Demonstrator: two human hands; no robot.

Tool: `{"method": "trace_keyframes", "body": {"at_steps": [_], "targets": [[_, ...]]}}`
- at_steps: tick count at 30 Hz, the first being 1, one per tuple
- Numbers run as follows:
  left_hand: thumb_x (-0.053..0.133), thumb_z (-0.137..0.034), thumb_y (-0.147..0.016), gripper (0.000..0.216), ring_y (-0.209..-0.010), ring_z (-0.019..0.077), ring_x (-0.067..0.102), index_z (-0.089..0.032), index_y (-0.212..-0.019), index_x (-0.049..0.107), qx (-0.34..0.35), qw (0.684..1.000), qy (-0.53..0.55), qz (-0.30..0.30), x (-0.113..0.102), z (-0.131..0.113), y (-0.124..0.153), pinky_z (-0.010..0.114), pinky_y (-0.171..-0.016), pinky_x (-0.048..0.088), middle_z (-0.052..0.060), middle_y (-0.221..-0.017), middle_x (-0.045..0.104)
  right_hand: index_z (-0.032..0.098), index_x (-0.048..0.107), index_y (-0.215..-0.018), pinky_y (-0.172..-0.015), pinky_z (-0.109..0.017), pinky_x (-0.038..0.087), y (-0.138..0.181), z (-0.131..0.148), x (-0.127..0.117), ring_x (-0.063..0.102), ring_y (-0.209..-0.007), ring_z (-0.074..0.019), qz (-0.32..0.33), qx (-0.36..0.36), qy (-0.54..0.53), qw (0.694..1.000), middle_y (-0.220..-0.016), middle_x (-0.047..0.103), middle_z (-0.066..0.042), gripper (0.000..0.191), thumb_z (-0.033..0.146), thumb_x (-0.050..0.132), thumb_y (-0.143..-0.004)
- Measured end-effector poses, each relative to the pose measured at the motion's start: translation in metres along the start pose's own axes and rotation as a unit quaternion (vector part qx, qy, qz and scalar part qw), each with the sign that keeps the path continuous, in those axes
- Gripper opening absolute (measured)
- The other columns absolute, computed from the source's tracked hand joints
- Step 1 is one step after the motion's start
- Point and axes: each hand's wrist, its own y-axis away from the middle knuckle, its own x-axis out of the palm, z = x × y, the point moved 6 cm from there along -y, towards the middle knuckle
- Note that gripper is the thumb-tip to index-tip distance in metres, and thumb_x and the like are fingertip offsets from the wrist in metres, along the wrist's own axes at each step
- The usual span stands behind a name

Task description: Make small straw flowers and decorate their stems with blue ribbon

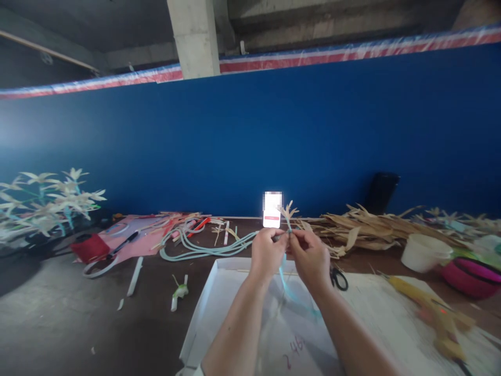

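Over a white shallow box (207,308), my left hand (268,253) and my right hand (312,257) meet, fingers closed in a pinch. Between their fingertips stands the stem of a small pale flower (289,211) with narrow, husk-like petals, upright. A light blue strip (284,279) hangs from below the fingers and trails into the box. The exact grip of each finger is partly hidden. Black scissor handles (340,279) lie beside my right wrist. Just behind the hands a lit phone (272,210) stands upright.
Looped pale blue tubing (195,255) lies left of the box, near a red roll (90,247) and pink paper (136,237). Dried husks (364,230), a white cup (425,253) and a yellow glue gun (434,310) are right. Finished-looking flowers (50,196) stand far left, before a blue partition (235,141).
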Motion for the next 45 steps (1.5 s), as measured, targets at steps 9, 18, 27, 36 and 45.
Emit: {"method": "trace_keyframes", "body": {"at_steps": [9,18,27,36,45], "targets": [[0.054,-0.027,-0.075,0.018,-0.071,0.0132,0.059,-0.016,-0.076,0.068,0.017,0.998,0.053,-0.006,0.018,0.002,-0.003,0.022,-0.066,0.043,0.002,-0.074,0.067,0.018,0.068,-0.089,-0.066,-0.032,0.048,-0.006,-0.011,-0.006,0.062,-0.071,-0.0205,-0.032,-0.036,0.046,0.998,-0.081,0.069,-0.008,0.028,0.039,0.054,-0.077],[0.056,-0.036,-0.074,0.024,-0.069,0.0142,0.058,-0.015,-0.075,0.067,-0.022,0.994,0.103,-0.001,0.019,0.017,-0.006,0.023,-0.066,0.044,0.002,-0.073,0.066,0.019,0.065,-0.085,-0.06,-0.029,0.046,0.001,0.001,-0.003,0.061,-0.062,-0.0179,-0.024,-0.039,0.053,0.998,-0.073,0.066,-0.005,0.023,0.036,0.051,-0.081],[0.055,-0.033,-0.074,0.022,-0.071,0.0152,0.059,-0.014,-0.076,0.066,-0.007,0.997,0.079,-0.01,0.017,0.017,-0.011,0.025,-0.068,0.043,0.003,-0.072,0.066,0.018,0.065,-0.094,-0.073,-0.031,0.045,0.004,0.004,0.0,0.059,-0.081,-0.0197,-0.015,-0.13,0.07,0.989,-0.089,0.065,-0.008,0.025,0.032,0.047,-0.083],[0.057,-0.045,-0.072,0.035,-0.065,0.0139,0.055,-0.013,-0.081,0.067,-0.05,0.988,0.13,0.062,0.022,0.038,-0.016,0.024,-0.064,0.042,0.003,-0.07,0.065,0.019,0.067,-0.092,-0.05,-0.026,0.044,-0.013,-0.041,0.01,0.052,-0.057,-0.0137,0.115,0.192,-0.243,0.944,-0.076,0.061,-0.003,0.032,0.045,0.057,-0.074],[0.056,-0.038,-0.073,0.026,-0.071,0.0154,0.057,-0.014,-0.072,0.065,-0.03,0.988,0.11,0.105,0.022,0.037,-0.012,0.025,-0.068,0.043,0.004,-0.074,0.066,0.018,0.066,-0.079,-0.05,-0.022,0.04,-0.007,-0.045,0.021,0.044,-0.05,-0.0091,0.172,0.239,-0.306,0.905,-0.055,0.05,0.004,0.027,0.038,0.072,-0.063]]}}
